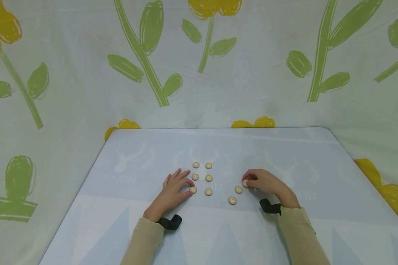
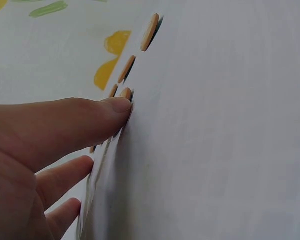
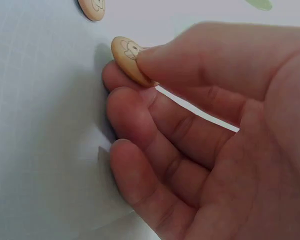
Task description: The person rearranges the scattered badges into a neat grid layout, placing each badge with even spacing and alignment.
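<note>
- Thumb and forefinger of the left hand pinch a flat-lying disc by its edge; the other fingers of that hand spread outward, away from the thumb.
- Just beyond the left forefinger, a middle disc and then a far disc continue in line with the pinched one, making a column of three.
- To the right of the left hand, a second column runs alongside the first: a near disc level with the pinched piece, another behind it, and a last one farthest from the hand.
- Thumb and fingertips of the right hand grip a tilted disc, line drawing on its face; whether its rim touches the table cannot be told. The remaining fingers curl in below the thumb in the right wrist view.
- Just left of the right hand's fingertips lies a loose disc; a little farther left and closer to the person is an outer disc. Both sit well apart from the left hand's columns.
- Behind each hand, a black wrist device shows beside a beige sleeve.
- Under both hands spreads a pale blue-and-white table; beyond them hangs a flower-printed backdrop.
</note>
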The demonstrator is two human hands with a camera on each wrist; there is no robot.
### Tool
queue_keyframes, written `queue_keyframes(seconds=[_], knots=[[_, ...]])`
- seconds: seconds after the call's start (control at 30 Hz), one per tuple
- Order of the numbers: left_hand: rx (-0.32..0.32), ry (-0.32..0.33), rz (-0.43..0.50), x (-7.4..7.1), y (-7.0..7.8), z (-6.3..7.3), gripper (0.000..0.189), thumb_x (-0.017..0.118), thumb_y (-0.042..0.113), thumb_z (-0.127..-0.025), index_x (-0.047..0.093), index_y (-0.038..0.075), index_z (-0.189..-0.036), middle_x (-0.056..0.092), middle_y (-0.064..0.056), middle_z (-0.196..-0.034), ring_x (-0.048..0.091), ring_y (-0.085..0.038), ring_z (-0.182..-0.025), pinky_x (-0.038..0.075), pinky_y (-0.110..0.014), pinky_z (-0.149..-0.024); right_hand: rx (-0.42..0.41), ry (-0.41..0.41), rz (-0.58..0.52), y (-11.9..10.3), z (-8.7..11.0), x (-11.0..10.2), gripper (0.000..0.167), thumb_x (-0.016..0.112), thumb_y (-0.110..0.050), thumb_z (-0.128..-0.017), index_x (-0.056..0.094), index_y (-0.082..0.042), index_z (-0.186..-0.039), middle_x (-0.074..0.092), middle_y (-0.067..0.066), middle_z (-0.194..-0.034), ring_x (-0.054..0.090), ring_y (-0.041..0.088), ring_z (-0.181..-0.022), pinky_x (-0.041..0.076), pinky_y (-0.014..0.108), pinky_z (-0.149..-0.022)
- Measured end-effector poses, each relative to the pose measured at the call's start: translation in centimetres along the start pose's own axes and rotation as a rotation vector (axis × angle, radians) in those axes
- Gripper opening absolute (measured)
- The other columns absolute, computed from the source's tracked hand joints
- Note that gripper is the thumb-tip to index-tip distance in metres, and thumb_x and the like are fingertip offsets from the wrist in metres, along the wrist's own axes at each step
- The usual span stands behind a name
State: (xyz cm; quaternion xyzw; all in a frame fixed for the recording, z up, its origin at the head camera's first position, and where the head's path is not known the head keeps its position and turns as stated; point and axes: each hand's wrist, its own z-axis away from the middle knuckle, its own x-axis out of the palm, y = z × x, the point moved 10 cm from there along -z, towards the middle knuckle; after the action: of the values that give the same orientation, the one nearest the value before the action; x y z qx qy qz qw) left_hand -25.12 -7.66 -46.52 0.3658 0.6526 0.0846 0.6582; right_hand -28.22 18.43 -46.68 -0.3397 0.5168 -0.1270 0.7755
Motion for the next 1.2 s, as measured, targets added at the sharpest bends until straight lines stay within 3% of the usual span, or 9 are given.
queue_keyframes(seconds=[0.57, 1.07, 1.2], knots=[[0.001, -0.002, 0.004, -0.01, 0.01, -0.04, 0.013, 0.066, 0.024, -0.079, 0.059, 0.027, -0.089, 0.036, -0.003, -0.139, 0.014, -0.027, -0.133, 0.002, -0.053, -0.101, 0.007, 0.031, -0.05, 0.25, -0.15, -0.14, 0.012, 0.065, -0.023, -0.081, 0.064, -0.016, -0.091, 0.059, -0.004, -0.075, 0.051, 0.014, -0.07, 0.041, 0.029, -0.064], [-0.001, -0.003, 0.015, 0.01, -0.04, 0.08, 0.014, 0.067, 0.024, -0.079, 0.059, 0.027, -0.089, 0.035, -0.002, -0.14, 0.013, -0.026, -0.134, 0.002, -0.053, -0.102, -0.017, 0.042, -0.073, 0.09, -0.17, -0.16, 0.01, 0.059, -0.015, -0.085, 0.065, -0.014, -0.094, 0.059, -0.001, -0.075, 0.053, 0.015, -0.068, 0.044, 0.029, -0.062], [0.0, -0.001, 0.01, 0.05, -0.06, 0.07, 0.014, 0.067, 0.025, -0.079, 0.059, 0.028, -0.09, 0.035, -0.002, -0.14, 0.013, -0.025, -0.134, 0.002, -0.053, -0.102, 0.013, 0.058, -0.126, 0.41, -0.3, -0.2, 0.012, 0.059, -0.016, -0.085, 0.066, -0.015, -0.095, 0.06, 0.0, -0.076, 0.053, 0.016, -0.069, 0.044, 0.03, -0.063]])
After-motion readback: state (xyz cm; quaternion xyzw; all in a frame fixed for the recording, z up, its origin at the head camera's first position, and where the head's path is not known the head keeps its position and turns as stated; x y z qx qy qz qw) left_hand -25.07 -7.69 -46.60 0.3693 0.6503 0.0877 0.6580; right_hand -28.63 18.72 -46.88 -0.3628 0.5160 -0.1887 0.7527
